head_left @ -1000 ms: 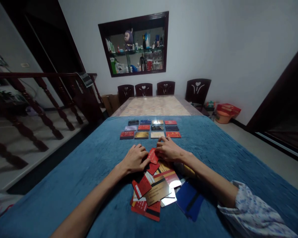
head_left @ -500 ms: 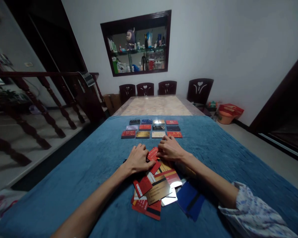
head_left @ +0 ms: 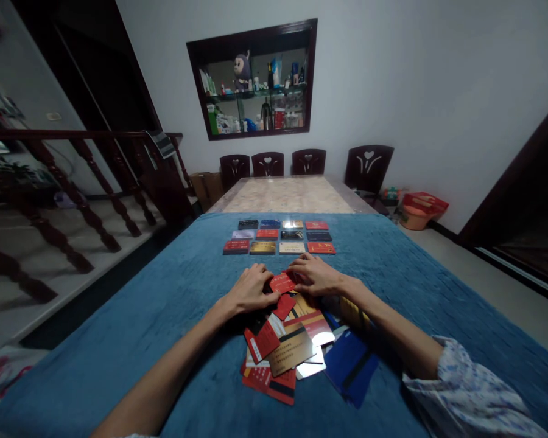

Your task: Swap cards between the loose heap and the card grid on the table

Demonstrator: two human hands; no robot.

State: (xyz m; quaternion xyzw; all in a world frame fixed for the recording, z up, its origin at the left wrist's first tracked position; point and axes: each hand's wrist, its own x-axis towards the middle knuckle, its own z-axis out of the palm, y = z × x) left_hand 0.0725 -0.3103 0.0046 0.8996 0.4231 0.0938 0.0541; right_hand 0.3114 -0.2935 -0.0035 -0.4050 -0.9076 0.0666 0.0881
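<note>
From the head view, holds a red card between both hands, at the far end of a loose pile. Pinches its left end in the left hand, with fingers bent and thumb drawn in narrow at the near corner. Grips its right end in the right hand, likewise with fingertips set narrow at the edge. Leaves the printed middle of the card bare between the two; cannot tell whether lifted clear of the cards beneath or resting on them.

Has a second red card in the pile just nearer than the left thumb. Has, nearer again, a gold card lying across others at a slant, overlapped at the left by a red card with a white strip. Shows a blue card at the right side of the pile, crossed by a dark stripe. Shows something yellow beside the right forearm, too shaded to make out.

Faces, beyond the hands, a grid of cards in three rows of four, well ordered and apart from the pile. Rests all the cards on a blue cloth over the near part of a table. Looks past to chairs and a wall cabinet. Wears a pale patterned sleeve on the right arm.
</note>
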